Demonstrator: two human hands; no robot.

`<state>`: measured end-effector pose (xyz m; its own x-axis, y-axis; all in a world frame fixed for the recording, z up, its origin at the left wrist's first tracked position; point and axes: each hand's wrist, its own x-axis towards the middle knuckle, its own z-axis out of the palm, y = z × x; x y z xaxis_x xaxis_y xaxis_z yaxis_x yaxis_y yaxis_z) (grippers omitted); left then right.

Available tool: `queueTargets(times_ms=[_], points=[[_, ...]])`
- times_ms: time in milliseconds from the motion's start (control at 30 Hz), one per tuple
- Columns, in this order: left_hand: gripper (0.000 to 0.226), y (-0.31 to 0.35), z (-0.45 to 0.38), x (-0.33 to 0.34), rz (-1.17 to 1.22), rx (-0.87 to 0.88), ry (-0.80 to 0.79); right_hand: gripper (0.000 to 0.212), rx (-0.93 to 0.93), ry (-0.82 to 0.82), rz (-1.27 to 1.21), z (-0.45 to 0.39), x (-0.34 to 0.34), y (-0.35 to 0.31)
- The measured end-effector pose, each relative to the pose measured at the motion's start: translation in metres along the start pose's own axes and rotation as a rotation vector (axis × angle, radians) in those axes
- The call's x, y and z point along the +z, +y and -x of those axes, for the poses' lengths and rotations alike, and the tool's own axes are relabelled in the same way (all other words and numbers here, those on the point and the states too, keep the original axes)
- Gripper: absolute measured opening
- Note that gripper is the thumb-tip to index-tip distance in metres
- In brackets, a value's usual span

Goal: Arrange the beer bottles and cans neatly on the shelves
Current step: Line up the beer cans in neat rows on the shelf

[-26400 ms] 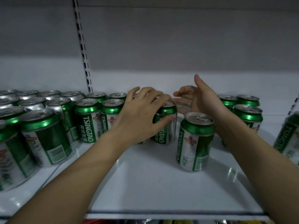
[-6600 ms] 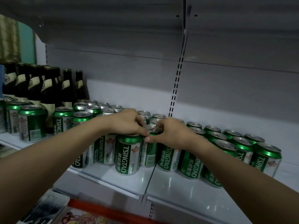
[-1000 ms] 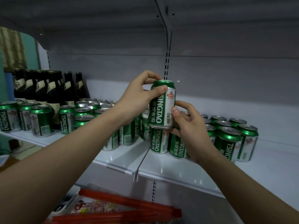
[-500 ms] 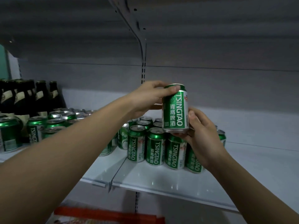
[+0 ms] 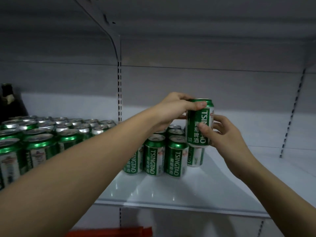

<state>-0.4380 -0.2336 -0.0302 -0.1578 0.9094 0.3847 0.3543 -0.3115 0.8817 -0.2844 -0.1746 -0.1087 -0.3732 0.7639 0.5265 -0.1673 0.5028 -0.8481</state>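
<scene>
Shifted rightward since half a second ago, the raised green Tsingtao can (image 5: 199, 122) now hangs above the right end of the front row, and I see it held upright in both hands. My left hand (image 5: 172, 110) has its grip closed over the can's top rim, thumb lying across the front edge; my right hand (image 5: 220, 134) grasps the lower half, thumb on the label and fingers wrapped behind. Its base sits just above, perhaps touching, the top of a standing can (image 5: 195, 157) at the row's right end; I cannot tell which.

Beside that can, three more front-row cans (image 5: 154, 156) stand upright on the white shelf (image 5: 188, 187), well back from its front edge, with further cans packed behind them. Toward the shelf's left end a larger block of cans (image 5: 41, 134) fills the surface from front to back, partly hidden by my left forearm. A dark bottle (image 5: 7, 96) stands at the far left against the back wall. The shelf's right half lies bare. Something red (image 5: 109, 232) shows below the front edge.
</scene>
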Motion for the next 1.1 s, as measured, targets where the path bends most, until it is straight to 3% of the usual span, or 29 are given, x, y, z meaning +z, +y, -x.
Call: queueTargets(times_ms=[167, 367, 567, 900, 1100], points=[[0.039, -0.016, -0.014, 0.019, -0.123, -0.111, -0.140, 0.037, 0.070, 0.044, 0.054, 0.008, -0.027, 0.031], [0.044, -0.032, -0.018, 0.028, -0.373, -0.156, -0.180, 0.040, 0.163, 0.016, 0.052, 0.015, -0.031, 0.065], [0.030, -0.047, -0.015, 0.028, -0.519, -0.183, -0.257, 0.038, 0.224, -0.040, 0.043, 0.017, -0.021, 0.088], [0.029, -0.057, -0.017, 0.029, -0.577, -0.186, -0.280, 0.042, 0.219, -0.062, 0.125, 0.014, -0.019, 0.101], [0.050, -0.060, -0.014, 0.024, -0.691, -0.081, -0.206, 0.047, 0.243, -0.027, 0.088, 0.013, -0.020, 0.087]])
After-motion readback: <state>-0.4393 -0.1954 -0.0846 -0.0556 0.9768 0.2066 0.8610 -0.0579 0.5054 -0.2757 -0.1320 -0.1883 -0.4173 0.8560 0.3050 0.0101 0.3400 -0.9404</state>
